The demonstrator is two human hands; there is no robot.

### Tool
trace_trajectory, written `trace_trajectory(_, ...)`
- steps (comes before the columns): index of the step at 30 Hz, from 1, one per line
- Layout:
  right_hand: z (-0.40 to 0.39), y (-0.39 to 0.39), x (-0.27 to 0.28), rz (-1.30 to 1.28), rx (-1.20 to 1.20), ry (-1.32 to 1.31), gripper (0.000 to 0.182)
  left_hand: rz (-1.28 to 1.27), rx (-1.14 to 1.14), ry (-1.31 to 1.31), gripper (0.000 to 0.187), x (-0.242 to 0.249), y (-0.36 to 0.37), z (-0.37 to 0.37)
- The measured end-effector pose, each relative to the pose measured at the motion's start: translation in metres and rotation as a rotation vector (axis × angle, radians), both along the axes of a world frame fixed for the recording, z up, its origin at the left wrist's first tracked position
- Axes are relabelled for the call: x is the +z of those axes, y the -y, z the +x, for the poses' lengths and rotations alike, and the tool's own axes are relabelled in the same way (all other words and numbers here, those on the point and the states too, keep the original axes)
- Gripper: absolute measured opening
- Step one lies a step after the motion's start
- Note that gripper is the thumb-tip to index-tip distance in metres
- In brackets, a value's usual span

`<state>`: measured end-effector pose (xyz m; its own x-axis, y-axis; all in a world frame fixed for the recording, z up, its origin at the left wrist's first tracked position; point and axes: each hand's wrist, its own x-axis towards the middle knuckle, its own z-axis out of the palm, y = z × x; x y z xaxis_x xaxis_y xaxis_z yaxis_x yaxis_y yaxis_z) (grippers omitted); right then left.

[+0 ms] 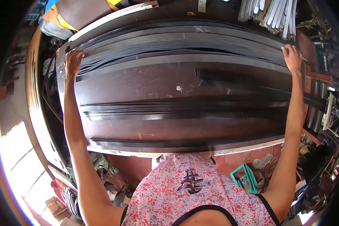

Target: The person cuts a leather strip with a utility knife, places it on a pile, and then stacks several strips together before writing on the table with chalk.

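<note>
Both arms stretch far apart over a dark table (pixel 139 81). My left hand (pixel 74 62) is at the left ends of a stack of long dark flat strips (pixel 177 43), its fingers curled round the edge; how many strips it grips is hidden. At the stack's right ends rests my right hand (pixel 292 58), back up, fingers somewhat apart and touching the top strips. The strips bow across the far half of the table, with gaps between some layers. A second bundle of thin black strips (pixel 177 107) lies across the middle, nearer my body.
Another black strip (pixel 158 143) lies along the near edge. Light-coloured metal lengths (pixel 269 15) sit at the back right. A pale batten (pixel 113 20) and a brown-and-yellow bundle (pixel 77 15) lie at the back left. Below the table is a green frame (pixel 245 179); clutter fills the right side.
</note>
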<state>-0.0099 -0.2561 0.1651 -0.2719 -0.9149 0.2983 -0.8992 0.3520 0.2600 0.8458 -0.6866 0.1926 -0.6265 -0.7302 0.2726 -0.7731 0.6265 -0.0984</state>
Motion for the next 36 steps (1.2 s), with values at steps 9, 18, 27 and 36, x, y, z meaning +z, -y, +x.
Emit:
trace_trajectory(9,0.215,-0.071,0.000,-0.165,0.337,0.762,0.004,0.472,-0.073,-0.300,0.015,-0.024,-0.203,-0.036)
trace_trajectory(18,0.268,-0.216,-0.024,0.252,0.236,0.856,0.027,0.739,-0.096,-0.024,0.028,-0.042,-0.345,0.076)
trace_trajectory(27,0.257,-0.245,-0.053,0.309,0.118,0.815,0.032,0.729,-0.115,-0.044,0.034,-0.088,-0.360,0.121)
trace_trajectory(36,0.255,-0.240,-0.052,0.419,0.091,0.848,0.035,0.631,-0.123,0.057,0.038,-0.092,-0.363,0.121)
